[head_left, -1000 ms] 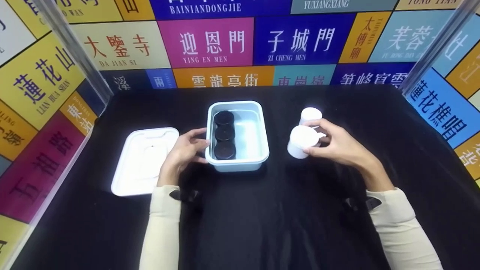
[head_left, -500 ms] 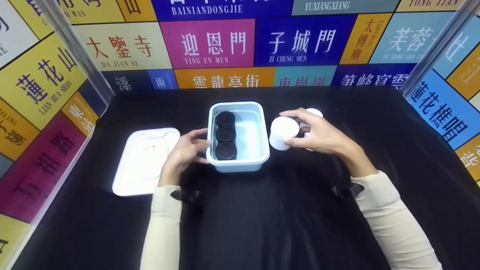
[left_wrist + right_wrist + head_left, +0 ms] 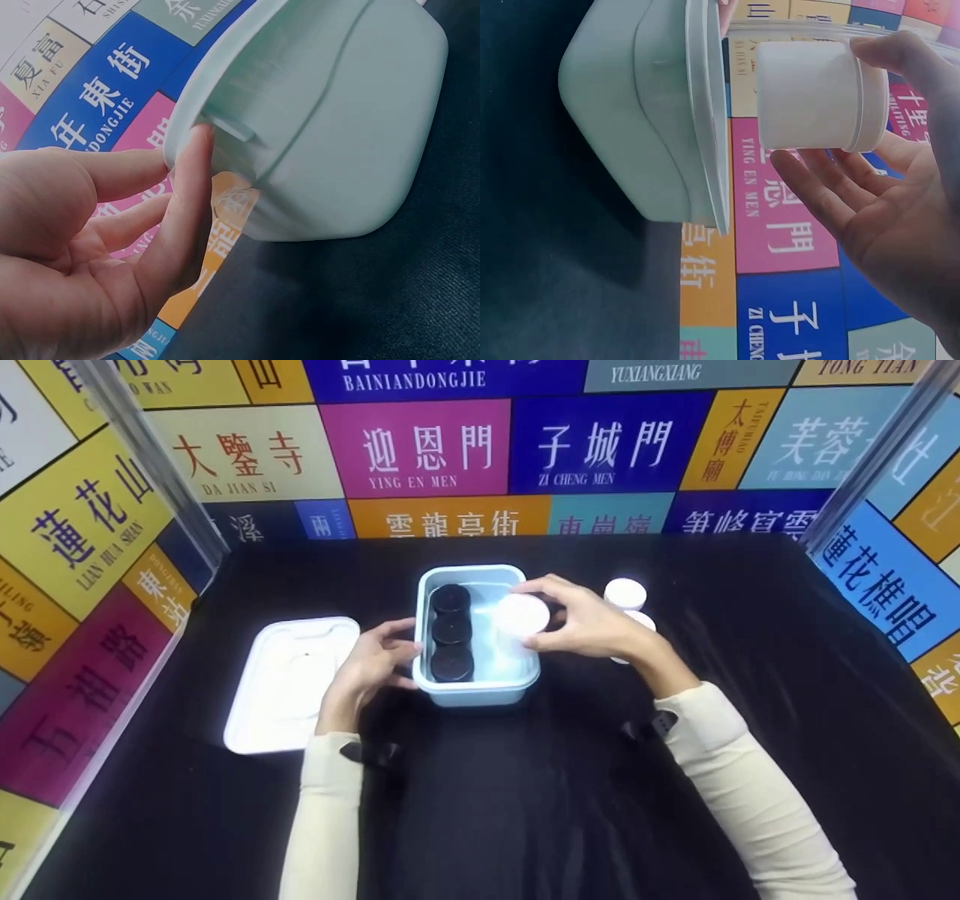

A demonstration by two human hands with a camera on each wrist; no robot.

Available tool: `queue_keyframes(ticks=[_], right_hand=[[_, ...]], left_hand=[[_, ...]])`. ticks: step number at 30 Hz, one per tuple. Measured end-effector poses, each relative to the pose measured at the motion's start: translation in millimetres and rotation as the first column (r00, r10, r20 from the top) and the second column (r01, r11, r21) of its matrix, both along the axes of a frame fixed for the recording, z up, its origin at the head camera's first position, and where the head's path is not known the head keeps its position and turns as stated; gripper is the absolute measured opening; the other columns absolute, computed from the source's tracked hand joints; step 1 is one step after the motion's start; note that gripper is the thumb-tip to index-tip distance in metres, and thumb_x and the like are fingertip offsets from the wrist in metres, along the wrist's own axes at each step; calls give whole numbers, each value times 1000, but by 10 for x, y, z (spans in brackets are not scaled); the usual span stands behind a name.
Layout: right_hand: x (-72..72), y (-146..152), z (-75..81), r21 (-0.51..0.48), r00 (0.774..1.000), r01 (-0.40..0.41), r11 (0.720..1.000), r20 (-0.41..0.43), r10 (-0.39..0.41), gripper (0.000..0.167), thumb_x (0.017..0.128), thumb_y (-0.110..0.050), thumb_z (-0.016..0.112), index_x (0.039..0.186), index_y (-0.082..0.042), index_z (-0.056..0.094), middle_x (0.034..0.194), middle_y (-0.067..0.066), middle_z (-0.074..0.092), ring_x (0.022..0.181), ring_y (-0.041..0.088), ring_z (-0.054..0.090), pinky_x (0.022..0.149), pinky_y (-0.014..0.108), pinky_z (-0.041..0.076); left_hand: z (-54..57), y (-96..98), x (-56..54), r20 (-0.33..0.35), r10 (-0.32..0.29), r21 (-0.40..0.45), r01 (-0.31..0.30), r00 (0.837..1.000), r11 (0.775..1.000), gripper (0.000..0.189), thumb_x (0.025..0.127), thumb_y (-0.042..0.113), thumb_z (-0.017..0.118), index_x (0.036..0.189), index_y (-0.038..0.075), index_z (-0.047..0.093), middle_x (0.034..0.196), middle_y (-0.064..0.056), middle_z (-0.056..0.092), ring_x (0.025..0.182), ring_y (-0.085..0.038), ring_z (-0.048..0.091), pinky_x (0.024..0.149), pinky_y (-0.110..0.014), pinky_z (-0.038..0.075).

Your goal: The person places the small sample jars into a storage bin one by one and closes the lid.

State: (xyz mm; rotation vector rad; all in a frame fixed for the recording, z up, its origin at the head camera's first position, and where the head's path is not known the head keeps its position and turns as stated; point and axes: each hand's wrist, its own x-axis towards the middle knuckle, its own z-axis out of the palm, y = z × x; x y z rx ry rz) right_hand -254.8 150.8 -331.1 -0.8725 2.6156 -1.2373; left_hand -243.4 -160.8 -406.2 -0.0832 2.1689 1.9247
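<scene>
A white lidded jar (image 3: 523,616) is held by its lid between the thumb and fingers of my right hand (image 3: 589,621). It hangs upright over the right half of a pale blue-green container (image 3: 480,695). In the right wrist view the white jar (image 3: 806,94) is just above the container's rim (image 3: 705,112), apart from it. Three black round-topped jars (image 3: 451,628) stand in a row along the container's left wall. My left hand (image 3: 364,671) grips that side; in the left wrist view a thumb and finger pinch the container's rim (image 3: 225,67).
A white lid (image 3: 281,690) lies on the black tablecloth (image 3: 480,810), left of the container and partly behind the left hand. Two more white jars (image 3: 625,594) stand to the right, one partly hidden by my right hand. Printed panels (image 3: 420,446) surround the table.
My right hand has lifted the white jar off the right side and carried it left over the container. The left hand stays on the container's left side.
</scene>
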Motion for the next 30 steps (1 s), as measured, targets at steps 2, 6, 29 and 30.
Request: queue_keyframes(ticks=[2,6,29,30], right_hand=[[-25,-54,-4,20,1000,-16,1000,0,16,64,79,-18,82,138,-14,58,127,9,59,111,23,56,99,45,57],[-79,-138,-14,61,999,-50,997,15,49,67,79,-19,81,141,-13,55,129,11,58,112,27,57,99,46,57],[-235,-403,-195,305,990,-143,942,33,139,67,78,-16,79,141,-12,56,140,14,55,120,32,53,106,46,47],[-239,-411,-197,323,988,-152,934,34,149,66,78,-15,79,140,-11,56,140,15,55,121,32,52,108,47,46]], left_hand=[[5,-2,7,-3,-3,4,3,1000,1000,56,98,6,61,150,6,42,124,-28,63,81,-17,69,57,-33,65],[11,-5,14,-8,-7,11,8,1000,1000,56,98,6,61,150,5,42,125,-28,62,80,-17,69,57,-32,65],[15,-7,-5,-14,-13,9,14,1000,1000,56,98,6,60,150,4,41,120,-25,63,80,-16,68,57,-32,65],[13,-7,-5,-13,-13,11,13,1000,1000,56,98,6,60,150,4,41,120,-25,63,80,-16,68,57,-32,65]])
